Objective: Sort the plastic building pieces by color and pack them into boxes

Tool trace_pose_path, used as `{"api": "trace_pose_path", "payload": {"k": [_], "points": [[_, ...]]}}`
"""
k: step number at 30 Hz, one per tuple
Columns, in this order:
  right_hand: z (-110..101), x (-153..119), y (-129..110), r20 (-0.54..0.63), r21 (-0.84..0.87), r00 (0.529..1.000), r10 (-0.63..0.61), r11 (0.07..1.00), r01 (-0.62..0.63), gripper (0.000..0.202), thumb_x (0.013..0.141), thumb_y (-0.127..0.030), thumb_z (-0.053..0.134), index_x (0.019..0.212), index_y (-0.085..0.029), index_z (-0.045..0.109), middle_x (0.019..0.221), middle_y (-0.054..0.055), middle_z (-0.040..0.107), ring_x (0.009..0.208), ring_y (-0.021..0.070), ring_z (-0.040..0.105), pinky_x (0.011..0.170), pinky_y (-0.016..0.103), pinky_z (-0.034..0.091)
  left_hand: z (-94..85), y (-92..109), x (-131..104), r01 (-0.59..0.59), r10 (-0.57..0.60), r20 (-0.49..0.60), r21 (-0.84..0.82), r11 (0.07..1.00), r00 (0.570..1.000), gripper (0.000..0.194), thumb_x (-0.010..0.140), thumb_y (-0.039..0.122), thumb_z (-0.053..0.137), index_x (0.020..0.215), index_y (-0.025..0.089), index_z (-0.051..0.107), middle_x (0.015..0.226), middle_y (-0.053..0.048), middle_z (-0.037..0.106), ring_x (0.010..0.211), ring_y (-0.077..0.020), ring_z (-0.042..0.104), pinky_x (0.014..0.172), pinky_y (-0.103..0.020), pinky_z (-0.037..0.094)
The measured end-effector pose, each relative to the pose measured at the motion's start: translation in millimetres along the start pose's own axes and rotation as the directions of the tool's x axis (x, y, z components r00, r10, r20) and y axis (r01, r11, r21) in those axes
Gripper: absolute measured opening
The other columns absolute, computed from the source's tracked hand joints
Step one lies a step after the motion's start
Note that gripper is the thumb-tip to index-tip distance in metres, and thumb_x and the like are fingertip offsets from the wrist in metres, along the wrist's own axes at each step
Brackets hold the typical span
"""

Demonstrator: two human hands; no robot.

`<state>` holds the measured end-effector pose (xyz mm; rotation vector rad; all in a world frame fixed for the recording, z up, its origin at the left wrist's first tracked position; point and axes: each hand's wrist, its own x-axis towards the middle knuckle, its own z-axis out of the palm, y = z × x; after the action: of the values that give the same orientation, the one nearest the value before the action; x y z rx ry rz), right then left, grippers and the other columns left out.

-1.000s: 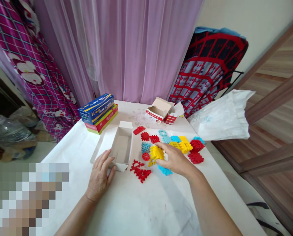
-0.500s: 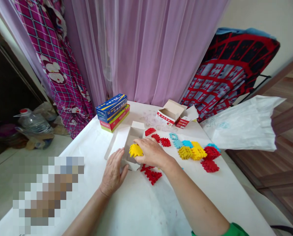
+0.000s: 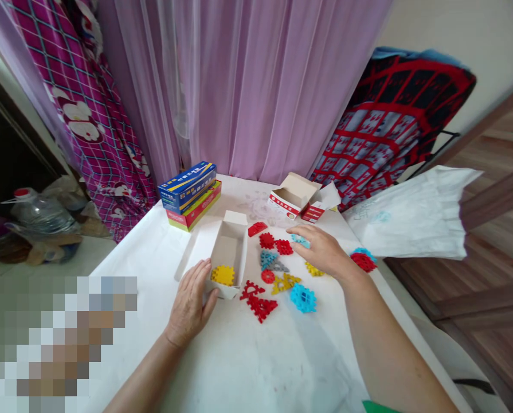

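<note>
An open white box point(image 3: 230, 238) lies on the table with a yellow toothed block point(image 3: 223, 275) at its near end. My left hand point(image 3: 192, 298) rests against the box's near left edge, fingers stretched out, holding nothing. Over the pieces on the right, my right hand point(image 3: 318, 249) reaches with its fingertips at a light blue toothed piece point(image 3: 300, 241); its grip there is hard to make out. Red pieces point(image 3: 262, 308), a yellow triangle point(image 3: 286, 283) and a blue block point(image 3: 303, 298) lie between and below the hands.
Blue point(image 3: 188, 186) and red-green point(image 3: 195, 207) boxes are stacked at the back left. An opened red and white carton point(image 3: 293, 195) stands at the back. A white bag point(image 3: 415, 212) hangs over the right edge, near a red block point(image 3: 363, 262).
My right hand has left the box and moved right to the pieces. The yellow block it held now lies in the box. My left hand stays at the box.
</note>
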<state>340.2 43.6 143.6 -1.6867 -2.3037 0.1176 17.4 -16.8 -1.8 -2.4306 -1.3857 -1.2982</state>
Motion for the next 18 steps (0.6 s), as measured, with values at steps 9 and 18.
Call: {"api": "trace_pose_path", "payload": {"k": [9,18], "points": [[5,-33,64,0.326,-0.288,0.942,0.082,0.957,0.016,0.039,0.077,-0.017,0.06,0.114,-0.026,0.07,0.123,0.005,0.068,0.119,0.0269,0.054,0.099,0.04,0.039,2.7,-6,2,-0.022,0.022,-0.006,-0.002,1.0,1.0,0.065,0.091,0.028,0.053,0.151,0.022,0.027,0.146,-0.016,0.049,0.136,-0.0295,0.046,0.107,-0.049,0.045],[-7,-41,88,0.347,-0.356,0.935,0.073,0.933,0.059,0.052,0.072,-0.016,0.063,0.124,-0.022,0.063,0.128,0.012,0.062,0.123,0.029,0.047,0.097,0.042,0.035,3.4,-9,2,-0.038,0.038,0.004,0.023,0.999,0.999,0.065,0.091,0.028,0.053,0.15,0.02,0.029,0.145,-0.016,0.049,0.135,-0.0296,0.047,0.107,-0.047,0.044]]}}
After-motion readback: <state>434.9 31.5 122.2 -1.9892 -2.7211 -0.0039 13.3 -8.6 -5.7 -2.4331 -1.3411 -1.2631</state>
